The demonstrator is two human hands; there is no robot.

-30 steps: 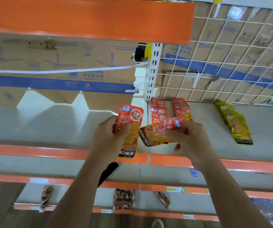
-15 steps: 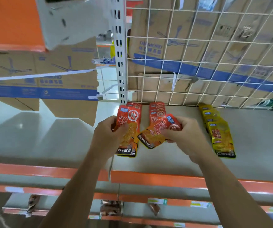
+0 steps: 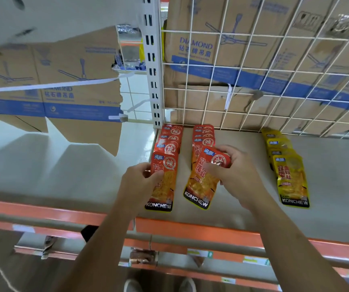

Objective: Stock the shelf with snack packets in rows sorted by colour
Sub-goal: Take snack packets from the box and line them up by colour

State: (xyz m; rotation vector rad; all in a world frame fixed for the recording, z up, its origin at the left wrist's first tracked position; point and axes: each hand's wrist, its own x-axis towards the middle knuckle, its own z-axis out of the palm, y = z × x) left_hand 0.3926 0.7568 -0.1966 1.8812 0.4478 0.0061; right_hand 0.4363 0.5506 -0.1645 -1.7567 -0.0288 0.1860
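the right red packet (image 3: 205, 180) sits at the near end of the second red row (image 3: 204, 134). its long axis runs roughly front to back but skewed: the top edge leans right and the black "konchew" end swings left. the row behind it runs straight back to the wire grid (image 3: 253, 81), so this packet looks to need a small twist before it lines up. the right hand (image 3: 238, 173) pinches it from the right side, thumb across the face. one row over, the left red packet (image 3: 165, 182) lies nearly in line with the first red row (image 3: 170, 138), its bottom end close to the front edge of the shelf (image 3: 243, 211). the left hand (image 3: 139, 182) grips its left edge, thumb on top. whether either packet already rests flat i cannot tell. each hand is nearer its own row. the yellow row (image 3: 285, 161) lies well apart to the right.
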